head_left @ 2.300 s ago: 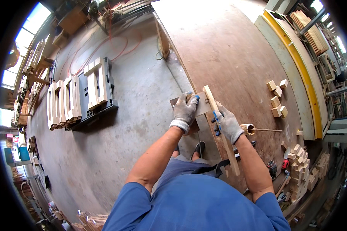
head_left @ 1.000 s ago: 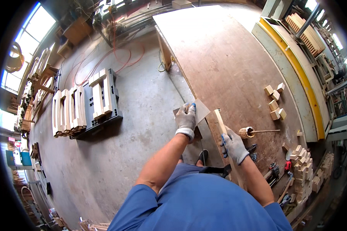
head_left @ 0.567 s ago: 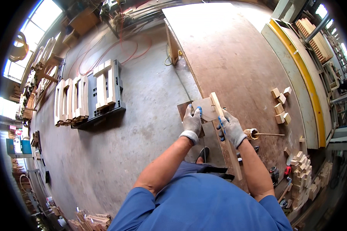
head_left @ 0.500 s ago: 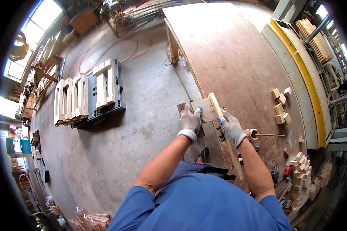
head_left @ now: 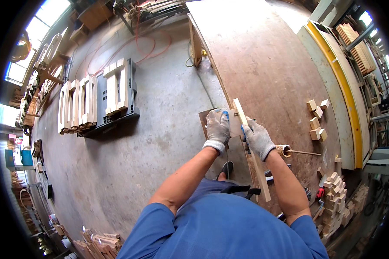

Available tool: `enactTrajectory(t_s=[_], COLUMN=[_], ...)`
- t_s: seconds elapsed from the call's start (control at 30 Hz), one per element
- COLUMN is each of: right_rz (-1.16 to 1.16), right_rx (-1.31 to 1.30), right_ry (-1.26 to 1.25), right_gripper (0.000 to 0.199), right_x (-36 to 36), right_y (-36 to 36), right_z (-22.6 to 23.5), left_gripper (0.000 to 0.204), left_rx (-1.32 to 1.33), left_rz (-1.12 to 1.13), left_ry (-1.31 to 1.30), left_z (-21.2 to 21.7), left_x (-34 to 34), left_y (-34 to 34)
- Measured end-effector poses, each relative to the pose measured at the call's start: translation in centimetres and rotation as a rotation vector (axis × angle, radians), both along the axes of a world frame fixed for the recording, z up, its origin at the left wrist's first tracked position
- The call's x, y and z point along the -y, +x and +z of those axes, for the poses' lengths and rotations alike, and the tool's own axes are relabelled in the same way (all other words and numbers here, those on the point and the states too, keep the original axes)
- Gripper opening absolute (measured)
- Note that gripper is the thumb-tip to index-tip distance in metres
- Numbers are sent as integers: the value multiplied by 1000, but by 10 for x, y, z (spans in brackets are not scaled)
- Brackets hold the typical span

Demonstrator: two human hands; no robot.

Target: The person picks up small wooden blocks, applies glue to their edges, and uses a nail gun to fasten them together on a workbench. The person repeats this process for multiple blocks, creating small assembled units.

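This is a big workshop with a gray floor point(head_left: 160, 142). A long brown table point(head_left: 263, 64) stands on it, with a yellow rail point(head_left: 338, 93) past its right edge. On the floor to the left is a black pallet point(head_left: 136, 97) with pale wood frames point(head_left: 80, 101) on and beside it.

The person has gloves on both hands. The left hand point(head_left: 218, 129) is just off the table's left edge and grips a pale flat board point(head_left: 234, 123), which sticks out to the right of its fingers. The right hand point(head_left: 258, 139) is curled around a long wood strip point(head_left: 260, 178). The strip leans along the table's left edge. It is between the two hands at the top, and its low end comes down near the person's tummy. The board's right side is up against the strip, and a little peg point(head_left: 236, 114) shows where they meet.

Six small blocks point(head_left: 314, 124) sit near the table's right edge. A round pot point(head_left: 283, 150) with a stick in it lies just right of the right hand. A big pile of blocks point(head_left: 334, 196) is near the table's near right corner, beside a red tool point(head_left: 320, 193).
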State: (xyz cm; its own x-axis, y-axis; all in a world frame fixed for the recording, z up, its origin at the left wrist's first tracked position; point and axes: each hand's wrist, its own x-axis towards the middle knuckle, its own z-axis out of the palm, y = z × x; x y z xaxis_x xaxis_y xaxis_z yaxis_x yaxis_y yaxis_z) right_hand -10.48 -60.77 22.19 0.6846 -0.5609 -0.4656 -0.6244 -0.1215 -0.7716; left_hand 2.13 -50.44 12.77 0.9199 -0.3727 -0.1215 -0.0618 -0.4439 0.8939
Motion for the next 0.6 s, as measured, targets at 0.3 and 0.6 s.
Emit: enactTrajectory(t_s=[0.3,0.6], right_rz=[27,129], right_rx=[-18,-84], right_ry=[-28,-289], right_gripper=[50,51], right_x=[4,4], right_y=[3,6], right_z=[8,2], left_gripper=[38,38], left_rx=[-3,29], left_rz=[22,40], left_ry=[39,36], left_z=[15,16], left_x=[3,5], left_y=[-4,-7])
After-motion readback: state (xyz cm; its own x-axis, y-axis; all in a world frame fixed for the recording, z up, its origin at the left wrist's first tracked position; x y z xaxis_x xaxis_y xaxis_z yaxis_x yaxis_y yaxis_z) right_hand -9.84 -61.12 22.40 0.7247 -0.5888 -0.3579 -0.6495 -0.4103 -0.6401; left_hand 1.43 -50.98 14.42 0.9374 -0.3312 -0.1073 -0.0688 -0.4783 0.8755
